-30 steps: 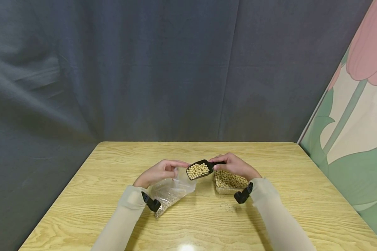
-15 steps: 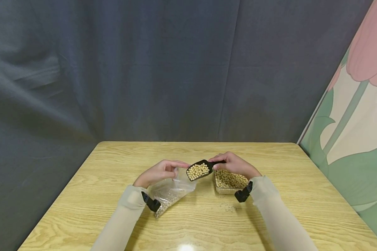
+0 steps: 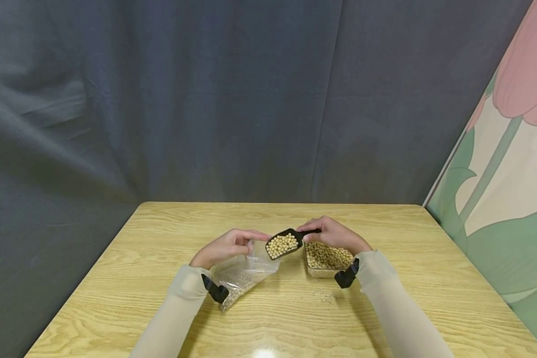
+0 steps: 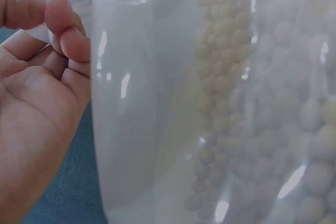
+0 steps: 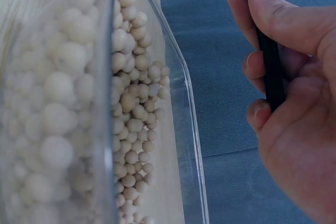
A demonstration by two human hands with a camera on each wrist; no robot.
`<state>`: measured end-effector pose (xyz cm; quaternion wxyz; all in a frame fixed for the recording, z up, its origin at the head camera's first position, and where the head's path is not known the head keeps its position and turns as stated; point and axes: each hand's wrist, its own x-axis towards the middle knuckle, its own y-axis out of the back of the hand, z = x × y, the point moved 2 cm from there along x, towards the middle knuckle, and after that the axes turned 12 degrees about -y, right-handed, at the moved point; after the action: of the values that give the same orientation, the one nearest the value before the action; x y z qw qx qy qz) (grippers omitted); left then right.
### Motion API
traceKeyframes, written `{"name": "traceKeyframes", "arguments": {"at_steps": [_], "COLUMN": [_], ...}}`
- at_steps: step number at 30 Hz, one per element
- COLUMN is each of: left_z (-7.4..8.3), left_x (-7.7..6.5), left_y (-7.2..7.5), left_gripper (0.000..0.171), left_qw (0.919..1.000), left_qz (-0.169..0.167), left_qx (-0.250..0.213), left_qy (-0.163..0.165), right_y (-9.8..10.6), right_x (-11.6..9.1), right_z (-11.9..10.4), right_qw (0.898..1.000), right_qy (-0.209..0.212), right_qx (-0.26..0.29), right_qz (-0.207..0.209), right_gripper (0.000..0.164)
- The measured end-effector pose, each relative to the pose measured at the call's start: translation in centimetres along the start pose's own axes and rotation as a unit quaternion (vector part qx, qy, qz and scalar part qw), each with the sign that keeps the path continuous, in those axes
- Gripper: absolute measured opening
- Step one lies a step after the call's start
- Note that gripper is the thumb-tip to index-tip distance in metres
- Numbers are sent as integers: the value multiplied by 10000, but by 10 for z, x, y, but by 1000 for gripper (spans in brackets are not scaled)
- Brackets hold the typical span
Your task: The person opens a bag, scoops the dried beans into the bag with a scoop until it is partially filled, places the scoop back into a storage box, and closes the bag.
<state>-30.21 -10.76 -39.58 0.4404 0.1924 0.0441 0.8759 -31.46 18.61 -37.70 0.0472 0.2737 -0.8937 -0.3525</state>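
Observation:
My left hand (image 3: 225, 246) pinches the upper edge of a clear plastic bag (image 3: 250, 272), thumb and fingers curled together on the film in the left wrist view. Soybeans (image 4: 226, 40) lie in the bag's lower part, which slants down to the table. In my right hand (image 3: 337, 237) is a black scoop (image 3: 302, 237), gripped by its handle (image 5: 270, 72). The scoop's bowl carries a load of soybeans (image 3: 281, 245) and overlaps the bag's mouth in the head view. Its front edge is close by my left fingertips.
Below my right hand stands a clear rectangular container (image 3: 323, 273) with many soybeans (image 5: 134, 108) inside. Small faint marks (image 3: 325, 297) show on the wooden table (image 3: 130, 278) in front of it. A dark curtain (image 3: 232, 109) hangs behind the table.
The scoop's bowl has tipped very slightly downward, its soybeans still inside. Both hands stay almost where they were, and the bag and container keep their places.

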Motion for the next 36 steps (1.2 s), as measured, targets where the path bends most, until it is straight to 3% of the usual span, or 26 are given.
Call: {"name": "traceKeyframes", "arguments": {"at_steps": [26, 36], "left_z": [0, 1], "left_x": [-1, -1], "left_y": [-1, 0], "left_gripper": [45, 46], "left_qw": [10000, 10000], "left_qz": [-26, -21], "left_qx": [33, 19], "left_qy": [-62, -68], "right_y": [2, 3], "right_x": [2, 3], "right_z": [-8, -10], "right_qw": [9994, 9994], "right_qy": [-250, -76], "right_qx": [-256, -309], "right_qz": [-42, -120], "right_gripper": [34, 34]}}
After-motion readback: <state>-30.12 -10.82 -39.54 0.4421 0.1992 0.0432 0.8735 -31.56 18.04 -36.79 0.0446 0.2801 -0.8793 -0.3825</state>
